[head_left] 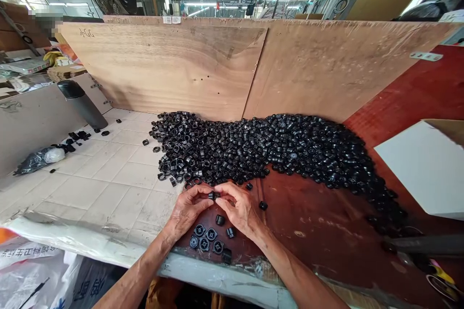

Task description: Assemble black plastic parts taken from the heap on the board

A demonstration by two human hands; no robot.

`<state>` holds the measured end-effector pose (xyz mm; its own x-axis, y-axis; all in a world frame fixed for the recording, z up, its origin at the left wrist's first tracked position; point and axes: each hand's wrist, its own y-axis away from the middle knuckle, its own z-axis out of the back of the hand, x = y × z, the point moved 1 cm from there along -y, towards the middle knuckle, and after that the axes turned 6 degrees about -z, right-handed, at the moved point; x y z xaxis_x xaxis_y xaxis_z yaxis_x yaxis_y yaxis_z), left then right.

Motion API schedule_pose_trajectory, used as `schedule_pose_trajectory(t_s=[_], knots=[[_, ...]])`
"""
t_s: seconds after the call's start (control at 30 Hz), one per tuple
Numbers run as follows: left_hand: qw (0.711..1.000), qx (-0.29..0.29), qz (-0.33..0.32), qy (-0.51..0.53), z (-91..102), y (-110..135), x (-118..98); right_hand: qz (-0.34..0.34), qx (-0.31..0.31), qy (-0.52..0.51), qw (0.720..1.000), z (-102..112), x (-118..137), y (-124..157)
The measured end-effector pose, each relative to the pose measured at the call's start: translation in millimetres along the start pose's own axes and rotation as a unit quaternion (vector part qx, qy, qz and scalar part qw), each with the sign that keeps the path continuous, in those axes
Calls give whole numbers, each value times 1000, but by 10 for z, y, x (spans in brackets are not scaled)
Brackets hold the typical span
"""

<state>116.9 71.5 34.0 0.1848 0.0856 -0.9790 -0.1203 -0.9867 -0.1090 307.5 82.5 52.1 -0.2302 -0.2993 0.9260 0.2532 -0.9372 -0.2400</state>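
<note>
Between the fingertips of both hands is a small black plastic part (pixel 213 195), partly covered by the fingers. My left hand (pixel 188 206) pinches it from the left, and my right hand (pixel 239 207) pinches it from the right. Just below the hands lie several round black plastic parts (pixel 211 234) in a loose cluster, some showing a spoked inner face. A single black part (pixel 263 205) rests to the right of my right hand. Behind the hands spreads a long heap of black rings and caps (pixel 232 147).
A plywood board (pixel 174 67) stands behind the heap. At left are a dark flask (pixel 83 105) and a black plastic bag (pixel 34 161) against a side panel. A white box (pixel 424 169) sits at right on the red surface. Scissors with a yellow handle (pixel 442 273) lie at lower right.
</note>
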Motion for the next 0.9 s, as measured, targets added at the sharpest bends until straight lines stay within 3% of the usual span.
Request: schedule_pose_trajectory(t_s=[0.1,0.4,0.63,0.8,0.9], knots=[[1000,7,3,-7,-4,7,-14,-17,-8,-1,1000,1,16,-4],[998,18,-23,-61,-3,9,-17,16,-29,58,998,-24,-65,10],[999,18,-26,-29,8,12,-6,80,6,116,990,19,-48,29],[993,22,-42,-107,16,26,-11,73,-2,179,981,11,-94,15],[996,19,-41,-80,8,28,1,63,-7,149,987,10,-66,24]])
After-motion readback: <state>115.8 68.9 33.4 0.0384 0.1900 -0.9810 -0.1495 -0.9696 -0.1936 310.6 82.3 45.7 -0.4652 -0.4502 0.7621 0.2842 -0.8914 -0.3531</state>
